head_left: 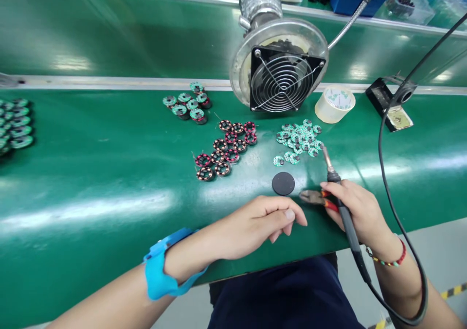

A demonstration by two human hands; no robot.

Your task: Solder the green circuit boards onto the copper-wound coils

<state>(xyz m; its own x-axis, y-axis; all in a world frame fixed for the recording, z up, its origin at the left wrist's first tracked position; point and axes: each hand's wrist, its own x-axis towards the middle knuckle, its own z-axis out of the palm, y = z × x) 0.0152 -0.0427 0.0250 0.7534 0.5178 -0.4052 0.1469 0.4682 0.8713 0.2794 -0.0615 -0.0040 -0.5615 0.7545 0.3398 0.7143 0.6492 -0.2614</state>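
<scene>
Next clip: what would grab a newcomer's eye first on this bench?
The round fan with its wire grille stands at the back of the green table, a roll of tape just right of it. In front lie clusters of small round parts: copper coils in the middle and green circuit discs to their right. Nearest the camera, the right hand holds a soldering iron with red-handled pliers, while the left hand rests near a black disc.

no legible text, tape roll [334,104] print and bench label [399,119] too blurred
</scene>
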